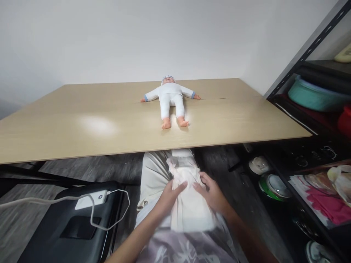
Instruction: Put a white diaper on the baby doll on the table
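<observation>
A baby doll (170,98) in a white suit lies on its back on the tan table (109,120), arms spread, feet toward me. Below the table edge, a white diaper (189,204) rests on my lap. My left hand (168,195) lies on its left side with fingers stretched across it. My right hand (210,191) presses on its right side, fingers curled over the top edge. Both hands touch the diaper, well short of the doll.
A black chair (68,226) at the lower left carries a white power bank (91,199) with a cable. A black shelf rack (309,106) on the right holds a teal basin (312,95), lids, bowls and pink cloth (326,204).
</observation>
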The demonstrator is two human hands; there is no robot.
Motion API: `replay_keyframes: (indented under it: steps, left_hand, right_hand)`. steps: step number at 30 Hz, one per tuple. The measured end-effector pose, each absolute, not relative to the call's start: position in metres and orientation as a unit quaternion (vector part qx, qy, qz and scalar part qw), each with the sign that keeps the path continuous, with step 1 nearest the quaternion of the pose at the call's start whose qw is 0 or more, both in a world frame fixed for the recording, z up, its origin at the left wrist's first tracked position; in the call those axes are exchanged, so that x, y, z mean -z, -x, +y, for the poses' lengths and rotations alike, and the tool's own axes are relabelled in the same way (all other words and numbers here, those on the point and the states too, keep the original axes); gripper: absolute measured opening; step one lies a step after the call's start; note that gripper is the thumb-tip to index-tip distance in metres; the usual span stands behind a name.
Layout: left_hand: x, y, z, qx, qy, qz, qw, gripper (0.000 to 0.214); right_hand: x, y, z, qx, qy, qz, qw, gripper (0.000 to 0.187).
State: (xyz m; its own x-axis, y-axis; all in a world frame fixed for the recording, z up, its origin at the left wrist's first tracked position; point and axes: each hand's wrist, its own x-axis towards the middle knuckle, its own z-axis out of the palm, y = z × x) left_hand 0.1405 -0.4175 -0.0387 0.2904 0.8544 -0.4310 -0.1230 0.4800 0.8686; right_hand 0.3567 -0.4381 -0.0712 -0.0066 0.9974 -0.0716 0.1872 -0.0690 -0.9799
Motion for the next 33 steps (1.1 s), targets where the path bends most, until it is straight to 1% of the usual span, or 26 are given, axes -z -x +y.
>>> replay_keyframes:
  steps: [2, 5, 7, 9, 11, 15, 18, 21, 23, 25, 29, 31, 33]
  left_hand:
    - [0.012, -0.132, -0.442, -0.344, -0.410, 0.478, 0.696, 0.071]
    - [-0.019, -0.124, -0.461, -0.350, -0.436, 0.467, 0.686, 0.070]
    - [-0.029, -0.125, -0.456, -0.373, -0.436, 0.470, 0.671, 0.073]
    - [-0.030, -0.128, -0.439, -0.406, -0.430, 0.474, 0.652, 0.075]
    - [-0.024, -0.132, -0.415, -0.429, -0.423, 0.474, 0.642, 0.075]
    - [0.006, -0.133, -0.376, -0.450, -0.392, 0.477, 0.645, 0.077]
    - [0.029, -0.131, -0.366, -0.446, -0.360, 0.472, 0.669, 0.077]
    - [0.044, -0.130, -0.369, -0.436, -0.345, 0.460, 0.692, 0.073]
    - [0.047, -0.130, -0.373, -0.429, -0.340, 0.457, 0.701, 0.072]
    - [0.046, -0.131, -0.376, -0.425, -0.337, 0.456, 0.706, 0.072]
    - [0.039, -0.132, -0.378, -0.426, -0.333, 0.456, 0.707, 0.072]
    - [0.037, -0.132, -0.377, -0.423, -0.340, 0.452, 0.708, 0.072]
    - [0.037, -0.131, -0.374, -0.421, -0.356, 0.449, 0.703, 0.074]
  right_hand:
    - [0.044, -0.361, -0.466, -0.422, 0.570, -0.543, 0.449, 0.040]
    - [0.005, -0.361, -0.484, -0.406, 0.532, -0.581, 0.463, 0.034]
    - [-0.012, -0.354, -0.476, -0.403, 0.508, -0.592, 0.478, 0.029]
    - [-0.018, -0.343, -0.455, -0.394, 0.500, -0.585, 0.502, 0.027]
    - [-0.013, -0.332, -0.430, -0.394, 0.503, -0.570, 0.516, 0.029]
    - [0.016, -0.319, -0.390, -0.438, 0.512, -0.533, 0.511, 0.044]
    - [0.039, -0.318, -0.379, -0.483, 0.514, -0.508, 0.494, 0.052]
    - [0.055, -0.321, -0.381, -0.482, 0.528, -0.509, 0.480, 0.053]
    - [0.061, -0.325, -0.386, -0.433, 0.553, -0.526, 0.480, 0.050]
    - [0.062, -0.329, -0.391, -0.352, 0.577, -0.544, 0.497, 0.050]
    - [0.038, -0.334, -0.388, -0.201, 0.568, -0.589, 0.538, 0.060]
    - [0.017, -0.331, -0.377, -0.153, 0.541, -0.643, 0.520, 0.058]
    - [-0.002, -0.325, -0.356, -0.121, 0.503, -0.711, 0.476, 0.055]
